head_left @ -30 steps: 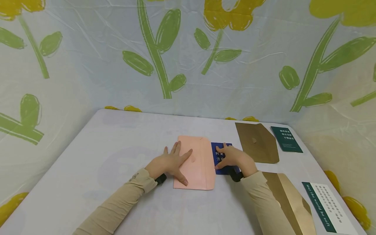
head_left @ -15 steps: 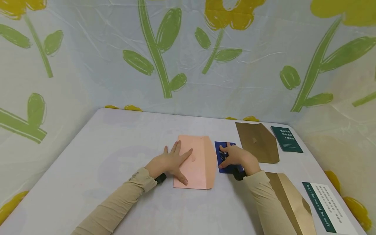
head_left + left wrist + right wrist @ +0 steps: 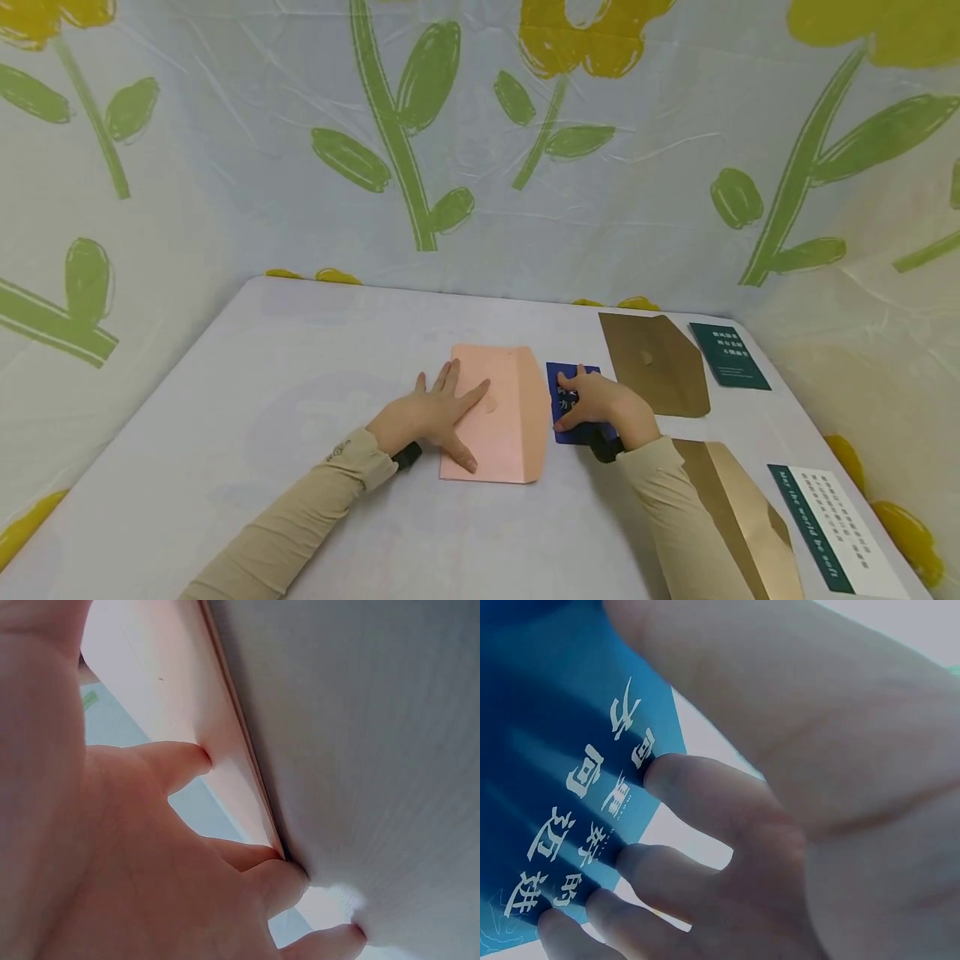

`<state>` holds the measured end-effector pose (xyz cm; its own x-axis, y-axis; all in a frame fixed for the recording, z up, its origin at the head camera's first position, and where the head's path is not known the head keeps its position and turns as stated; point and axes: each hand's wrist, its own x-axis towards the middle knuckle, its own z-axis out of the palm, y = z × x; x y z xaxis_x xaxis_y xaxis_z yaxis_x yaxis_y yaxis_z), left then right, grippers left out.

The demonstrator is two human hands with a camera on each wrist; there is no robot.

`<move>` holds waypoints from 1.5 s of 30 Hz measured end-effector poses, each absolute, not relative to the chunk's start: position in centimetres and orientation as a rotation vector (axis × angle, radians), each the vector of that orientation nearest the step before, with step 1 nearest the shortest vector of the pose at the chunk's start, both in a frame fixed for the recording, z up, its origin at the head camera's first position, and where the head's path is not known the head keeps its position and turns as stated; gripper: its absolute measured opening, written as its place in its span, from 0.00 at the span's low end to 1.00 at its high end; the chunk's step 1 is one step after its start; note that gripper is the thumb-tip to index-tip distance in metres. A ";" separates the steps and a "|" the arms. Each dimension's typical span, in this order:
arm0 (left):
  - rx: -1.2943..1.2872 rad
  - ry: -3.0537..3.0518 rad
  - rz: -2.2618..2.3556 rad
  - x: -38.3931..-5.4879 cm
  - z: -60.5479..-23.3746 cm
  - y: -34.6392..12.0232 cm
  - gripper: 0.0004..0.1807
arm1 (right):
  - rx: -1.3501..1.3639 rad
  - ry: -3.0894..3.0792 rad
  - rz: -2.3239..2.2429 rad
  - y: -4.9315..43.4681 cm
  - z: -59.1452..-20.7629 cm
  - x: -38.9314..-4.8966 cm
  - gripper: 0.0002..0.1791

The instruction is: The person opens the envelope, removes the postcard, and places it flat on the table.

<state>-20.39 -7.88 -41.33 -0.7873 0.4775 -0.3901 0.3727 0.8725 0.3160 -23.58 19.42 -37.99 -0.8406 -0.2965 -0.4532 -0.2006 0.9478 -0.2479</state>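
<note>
A pink envelope point(image 3: 501, 450) lies in the middle of the white table, its flap unfolded toward the right. My left hand point(image 3: 431, 417) rests spread on the envelope's left side; in the left wrist view several fingertips touch the envelope's edge and the tabletop beside it. Just right of the flap, with a narrow gap between, lies a blue card point(image 3: 547, 750) printed with white characters. My right hand point(image 3: 603, 400) is over this card, fingers spread and fingertips pressing on its face. The hand and wrist hide the card's right part.
Farther right lie two brown envelopes, the back one point(image 3: 660, 383) flat and the front one point(image 3: 738, 500) partly under the right sleeve. A dark green card point(image 3: 727, 354) and a green-and-white card point(image 3: 832, 525) lie near the right edge. Flower-print sheeting point(image 3: 247, 150) surrounds the table.
My right hand has slid the blue card a little to the right, and a gap has opened between it and the envelope flap. My left hand has stayed on the envelope.
</note>
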 end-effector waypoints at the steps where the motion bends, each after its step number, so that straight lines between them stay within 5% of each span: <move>1: 0.623 2.576 0.309 -20.4 -41.3 -7.9 0.70 | -0.354 2.600 -0.259 19.4 -38.0 -23.6 0.51; 12: 0.681 2.573 0.319 -20.5 -41.4 -8.1 0.60 | -0.334 2.613 -0.263 19.3 -38.3 -23.5 0.52; 28: 0.677 2.585 0.325 -20.2 -41.3 -7.4 0.57 | -0.332 2.611 -0.267 19.4 -38.4 -23.7 0.52; 32: 0.725 2.612 0.325 -20.5 -41.1 -6.9 0.49 | -0.344 2.616 -0.256 19.4 -38.3 -23.7 0.52; 39: 0.801 2.592 0.338 -23.9 -40.1 -4.7 0.20 | -0.348 2.606 -0.230 19.4 -38.2 -23.8 0.52; 45: 0.786 2.554 0.340 -26.2 -39.7 -3.9 0.27 | -0.340 2.604 -0.241 19.4 -38.4 -23.7 0.52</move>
